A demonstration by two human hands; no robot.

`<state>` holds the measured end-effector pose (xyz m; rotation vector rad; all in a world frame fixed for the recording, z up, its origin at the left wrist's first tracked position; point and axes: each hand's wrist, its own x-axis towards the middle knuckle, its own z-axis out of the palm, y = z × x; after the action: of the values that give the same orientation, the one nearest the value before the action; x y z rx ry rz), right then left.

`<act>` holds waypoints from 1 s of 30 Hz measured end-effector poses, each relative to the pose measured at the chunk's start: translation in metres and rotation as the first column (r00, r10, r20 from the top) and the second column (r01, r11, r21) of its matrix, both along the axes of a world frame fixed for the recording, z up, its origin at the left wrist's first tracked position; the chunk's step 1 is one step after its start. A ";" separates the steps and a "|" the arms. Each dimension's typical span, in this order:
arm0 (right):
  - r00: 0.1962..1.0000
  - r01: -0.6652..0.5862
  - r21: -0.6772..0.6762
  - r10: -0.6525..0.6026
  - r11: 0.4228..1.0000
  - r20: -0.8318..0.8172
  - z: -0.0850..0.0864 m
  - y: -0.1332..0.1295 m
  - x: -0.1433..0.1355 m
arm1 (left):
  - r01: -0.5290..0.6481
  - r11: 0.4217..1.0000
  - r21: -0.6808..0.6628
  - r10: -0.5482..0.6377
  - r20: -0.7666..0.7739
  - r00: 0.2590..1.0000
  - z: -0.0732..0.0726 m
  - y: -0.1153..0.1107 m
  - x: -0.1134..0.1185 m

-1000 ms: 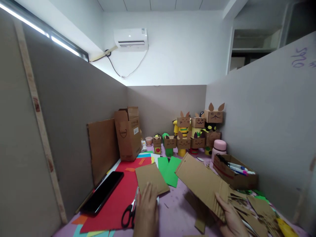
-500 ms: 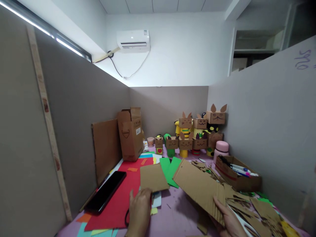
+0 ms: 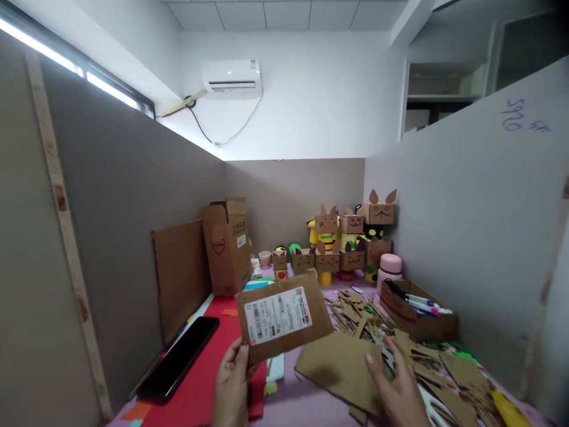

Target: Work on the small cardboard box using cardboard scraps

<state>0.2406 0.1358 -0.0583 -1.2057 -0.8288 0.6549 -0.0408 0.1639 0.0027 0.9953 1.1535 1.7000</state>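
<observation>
A flat cardboard piece with a white shipping label [image 3: 279, 315] is raised over the table, tilted, its lower left edge pinched in my left hand [image 3: 233, 379]. My right hand [image 3: 398, 379] has its thumb and fingers apart, with nothing held between them. Just left of it a larger plain cardboard sheet [image 3: 338, 367] lies on the purple tabletop. A pair of scissors with white handles [image 3: 433, 408] rests beneath and beside that hand, partly hidden by it.
Cardboard scraps [image 3: 466, 379] cover the right side. A box of pens [image 3: 418, 314] and a pink bottle [image 3: 389, 270] stand behind them. Left are red paper [image 3: 208, 356], a black phone [image 3: 182, 356] and a tall carton [image 3: 226, 249]. Cardboard animal figures [image 3: 328, 261] line the back.
My left hand has lifted the cardboard piece from the table, and its labelled face now shows. My right hand has let go of the larger sheet, which now lies flat.
</observation>
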 end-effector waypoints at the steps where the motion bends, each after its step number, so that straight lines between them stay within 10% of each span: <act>1: 0.999 0.029 0.012 -0.030 0.999 0.015 0.006 -0.002 -0.004 | 0.044 0.999 -0.022 -0.044 0.041 0.998 -0.001 -0.001 0.004; 10: 0.786 -0.523 0.169 0.549 0.836 -0.285 0.049 -0.028 -0.039 | 0.360 0.932 -0.040 -0.355 0.097 0.930 0.001 -0.019 0.033; 30: 0.775 -0.497 0.189 0.531 0.847 -0.343 0.055 -0.031 -0.041 | 0.466 0.884 -0.043 -0.464 0.050 0.885 0.000 -0.022 0.033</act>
<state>0.1995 0.1047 -0.0036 -0.7190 -0.8436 1.2513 -0.0076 0.1416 0.0029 1.0968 0.8420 1.2885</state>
